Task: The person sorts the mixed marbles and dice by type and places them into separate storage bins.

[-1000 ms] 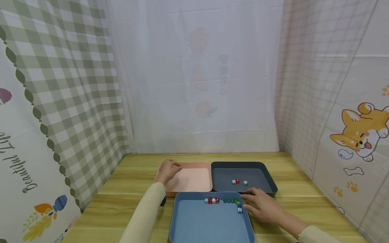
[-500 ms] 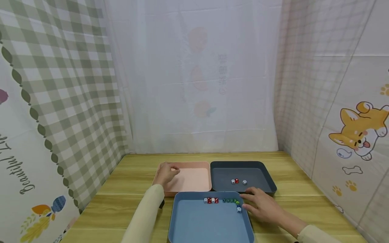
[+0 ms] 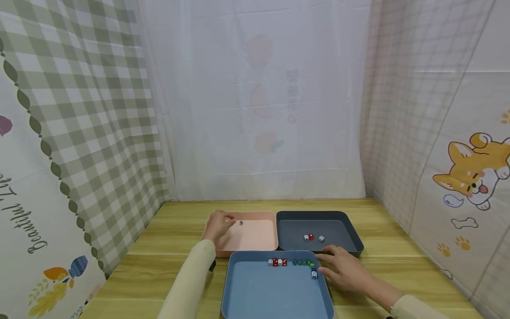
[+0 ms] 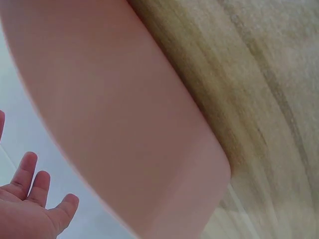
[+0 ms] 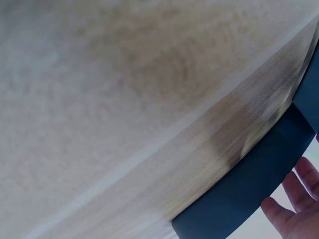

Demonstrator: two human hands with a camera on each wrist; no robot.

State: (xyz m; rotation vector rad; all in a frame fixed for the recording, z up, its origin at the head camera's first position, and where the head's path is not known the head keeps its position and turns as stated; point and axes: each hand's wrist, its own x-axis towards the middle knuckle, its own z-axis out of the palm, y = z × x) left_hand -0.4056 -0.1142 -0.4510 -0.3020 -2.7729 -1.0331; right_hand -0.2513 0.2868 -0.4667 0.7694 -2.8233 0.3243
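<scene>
Hovering over pink tray (image 3: 255, 237), left grip (image 3: 217, 226) was seen spread, nothing pinched | small die (image 3: 241, 223) was seen just right of it, toward far edge of worktop (image 3: 171, 230) | right grip (image 3: 345, 270), also spread, farther off

The left sleeve (image 3: 186, 279) and right sleeve (image 3: 416, 308) are plain pale cream-yellow, stopping short of the left hand (image 3: 218, 225) and right hand (image 3: 345, 267). A black piece (image 3: 213, 266), too small to identify, shows beside the left sleeve.
</scene>
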